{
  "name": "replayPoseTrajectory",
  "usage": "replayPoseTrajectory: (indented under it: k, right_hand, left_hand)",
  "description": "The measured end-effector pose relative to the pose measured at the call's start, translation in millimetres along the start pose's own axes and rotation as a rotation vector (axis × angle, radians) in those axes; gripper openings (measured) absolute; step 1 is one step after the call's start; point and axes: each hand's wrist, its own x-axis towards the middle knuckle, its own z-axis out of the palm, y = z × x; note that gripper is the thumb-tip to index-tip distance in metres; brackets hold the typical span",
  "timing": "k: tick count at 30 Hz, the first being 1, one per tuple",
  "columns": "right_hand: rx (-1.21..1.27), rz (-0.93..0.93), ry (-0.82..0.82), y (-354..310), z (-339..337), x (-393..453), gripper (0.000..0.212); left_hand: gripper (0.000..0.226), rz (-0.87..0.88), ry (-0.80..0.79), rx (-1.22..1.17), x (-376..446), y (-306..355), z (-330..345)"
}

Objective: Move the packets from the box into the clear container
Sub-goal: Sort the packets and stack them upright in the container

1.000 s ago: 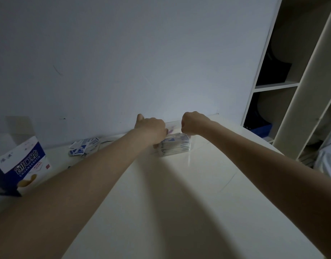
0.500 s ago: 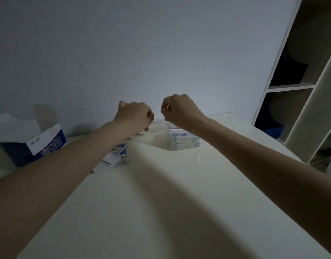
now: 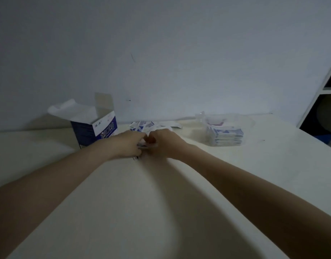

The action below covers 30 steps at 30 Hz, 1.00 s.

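An open blue and white box [image 3: 94, 130] stands at the back left of the white table [image 3: 161, 212], flaps up. Loose blue and white packets [image 3: 142, 126] lie on the table just right of it. My left hand [image 3: 126, 143] and my right hand [image 3: 165, 142] are side by side on this pile, fingers curled around some packets between them. The clear container [image 3: 224, 130] sits apart at the back right with a stack of packets inside.
A grey wall runs behind the table. A white shelf unit [image 3: 327, 86] stands at the far right, beyond the table's right edge.
Both hands left the clear container and moved left to the loose packets by the box. The view swung left, so the container now sits to the right.
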Motion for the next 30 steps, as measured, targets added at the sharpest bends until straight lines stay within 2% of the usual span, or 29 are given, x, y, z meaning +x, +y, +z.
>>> replayPoseTrajectory:
  k: [5, 7, 10, 16, 19, 21, 24, 28, 30]
  right_hand:
    - [-0.009, 0.029, -0.007, 22.2, -11.9, -19.2, 0.020]
    - [-0.015, 0.074, 0.041, 32.9, -18.2, -30.3, 0.017]
    - [-0.025, 0.121, 0.073, 43.2, -21.7, -41.3, 0.018]
    - [0.001, 0.086, -0.047, 51.8, -33.9, -49.4, 0.021]
    - [0.177, 0.183, 0.026, 55.2, -45.8, -53.7, 0.017]
    - [0.433, 0.298, 0.061, 57.9, -51.0, -57.5, 0.012]
    - [0.702, 0.429, 0.037, 63.5, -52.2, -63.1, 0.019]
    - [0.825, 0.498, 0.063, 67.8, -51.8, -67.1, 0.023]
    - [0.876, 0.503, 0.098, 67.2, -53.5, -67.7, 0.017]
  left_hand:
    - [0.039, 0.106, 0.117, -0.093, 5.1, 12.5, 7.3]
    - [0.036, 0.143, 0.118, -0.177, 7.8, 19.9, 10.2]
    - [0.043, 0.182, 0.056, -0.323, 8.0, 35.0, 13.2]
    - [0.041, 0.142, 0.085, -0.316, 7.5, 49.8, 17.5]
    - [0.038, 0.140, 0.109, -0.259, 8.3, 47.8, 17.5]
    - [0.038, 0.136, 0.144, -0.227, 9.3, 47.3, 16.7]
    - [0.035, 0.134, 0.189, -0.218, 9.9, 50.6, 14.7]
    - [0.015, 0.138, 0.241, -0.248, 10.3, 53.8, 9.7]
    - [0.015, 0.092, 0.263, -0.262, 11.0, 50.2, 5.2]
